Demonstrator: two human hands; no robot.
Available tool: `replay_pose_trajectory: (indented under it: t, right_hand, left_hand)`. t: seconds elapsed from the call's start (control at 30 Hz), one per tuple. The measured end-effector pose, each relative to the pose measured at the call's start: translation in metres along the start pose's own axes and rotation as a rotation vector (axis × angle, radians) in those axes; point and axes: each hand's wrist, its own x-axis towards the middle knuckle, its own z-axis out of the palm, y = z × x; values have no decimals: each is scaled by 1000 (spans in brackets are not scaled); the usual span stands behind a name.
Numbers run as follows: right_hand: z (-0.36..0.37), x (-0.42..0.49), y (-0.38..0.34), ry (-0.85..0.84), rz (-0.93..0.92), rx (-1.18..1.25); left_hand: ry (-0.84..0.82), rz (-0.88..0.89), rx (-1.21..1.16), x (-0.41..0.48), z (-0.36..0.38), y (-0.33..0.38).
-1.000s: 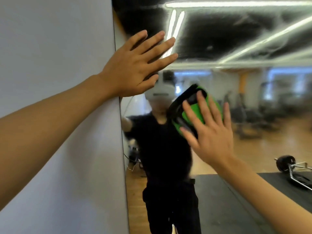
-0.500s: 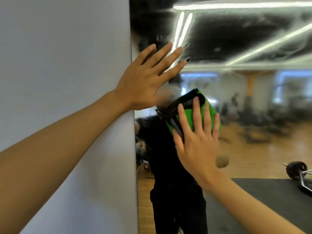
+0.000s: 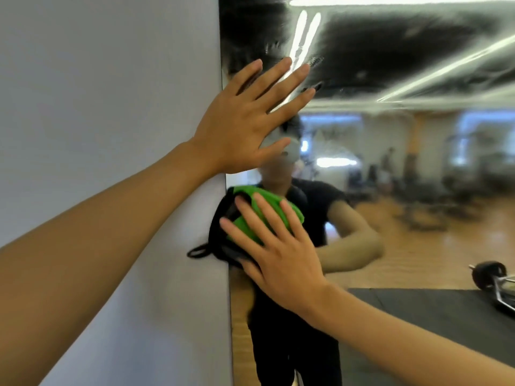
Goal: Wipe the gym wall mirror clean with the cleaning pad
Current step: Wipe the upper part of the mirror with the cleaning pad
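The mirror (image 3: 390,65) runs out of view at the top, right and bottom; its reflection is blurred, and no writing is legible. Against its left edge, the right hand (image 3: 281,257) presses the green-and-black cleaning pad (image 3: 250,221) with straight, spread fingers, which hide much of it. Above the pad, the left hand (image 3: 242,126) lies flat with fingers spread, over the mirror's left edge beside the grey wall (image 3: 111,107).
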Motion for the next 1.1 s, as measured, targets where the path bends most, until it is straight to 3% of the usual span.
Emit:
replay_pose_trajectory:
  t: [0.1,0.17,0.23,0.33,0.43,0.5,0.57,0.63,0.67,0.73,0.87,0.93,1.0,1.1]
  right_hand:
    - [12,-78,-10,-153,-278,-94]
    - [7,-89,26,-152,-349,-133]
    - [-9,-61,77,-64,-188,-108]
    - [-40,-1,155,100,259,-99]
    - [-38,8,144,174,479,-69]
    - [-15,-39,89,95,352,-48]
    - [2,-102,38,-76,49,-80]
    - [3,-128,43,-162,-234,-157]
    - [-1,-119,64,-158,-293,-138]
    - [-18,-72,117,-54,-145,-76]
    - [-61,19,218,174,441,-90]
    - [-55,21,202,218,567,-68]
    - [-31,-15,143,225,550,-38]
    - [7,-126,31,24,213,6]
  left_hand:
    - [-6,-2,0,0,0,1]
    - [0,-7,-3,0,-1,1]
    - [21,-7,5,-1,1,0]
    - [38,-1,12,-1,4,2]
    - [32,-2,10,0,4,1]
    - [33,-1,3,-1,4,0]
    - [26,-5,-3,-1,3,1]
    - [20,-2,-9,0,2,1]
    - [20,-1,-8,0,3,1]
    - [18,2,-1,0,3,0]
    - [33,5,-11,0,5,1]
    - [33,-1,-12,1,4,1]
    - [29,-4,-12,0,3,1]
    - [18,1,-13,-1,3,2]
